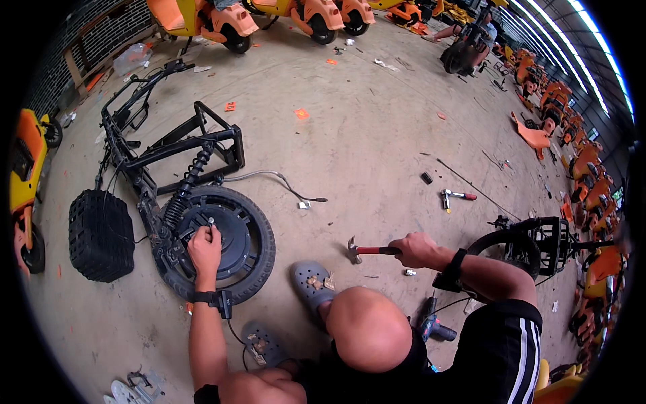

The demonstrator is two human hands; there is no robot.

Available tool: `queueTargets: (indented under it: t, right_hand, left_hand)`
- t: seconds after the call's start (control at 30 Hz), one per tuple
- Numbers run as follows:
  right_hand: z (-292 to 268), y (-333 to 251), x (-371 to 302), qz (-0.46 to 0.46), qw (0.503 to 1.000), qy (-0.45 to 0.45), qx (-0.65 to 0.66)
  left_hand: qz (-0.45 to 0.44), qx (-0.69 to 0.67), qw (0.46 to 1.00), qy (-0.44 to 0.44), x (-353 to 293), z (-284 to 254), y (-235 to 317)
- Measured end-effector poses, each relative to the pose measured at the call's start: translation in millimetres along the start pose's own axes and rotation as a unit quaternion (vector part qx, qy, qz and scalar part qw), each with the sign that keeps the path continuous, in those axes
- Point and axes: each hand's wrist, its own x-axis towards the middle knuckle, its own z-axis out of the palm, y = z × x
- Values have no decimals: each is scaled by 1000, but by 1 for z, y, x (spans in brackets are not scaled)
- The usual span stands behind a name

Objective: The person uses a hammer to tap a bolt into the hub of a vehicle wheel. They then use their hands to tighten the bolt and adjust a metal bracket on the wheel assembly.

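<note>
My left hand (204,250) is closed at the hub of a black scooter wheel (264,222). Between its fingertips stands a small metal piece (211,221) with a shiny top; its lower end is hidden. The wheel belongs to a bare black scooter frame (138,161) lying on its side, with a coil shock absorber (189,182) next to the tyre. In my right hand (418,250) is a claw hammer (367,250), gripped by its red and black handle. Its head hangs over the floor, right of the wheel and apart from it.
A ratchet wrench (459,196) and a cordless drill (436,327) lie on the floor to the right. A black crate-like box (101,234) touches the frame's left side. Another black wheeled frame (553,244) lies at the right. Orange and yellow scooters (232,27) line the far side.
</note>
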Motion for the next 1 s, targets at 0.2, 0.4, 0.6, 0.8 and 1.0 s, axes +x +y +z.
queueTargets:
  t: [0.2,0.4,0.6,0.8,1.0]
  right_hand:
    - [-9,10,34,-10,998,-35,-46]
    - [-39,-19,65,-64,989,-75,-112]
    - [-55,-35,96,-112,976,-98,-156]
    - [-59,-26,112,-105,975,-112,-162]
    - [-54,-21,111,-107,975,-99,-168]
  left_hand:
    - [-8,-5,1000,-10,-2,-2,2]
    - [2,-15,1000,-16,-2,-3,-15]
    - [-43,-36,996,-68,2,-10,2]
    - [-30,-8,999,-43,-1,-12,7]
    - [-32,-2,999,-23,-1,-7,5]
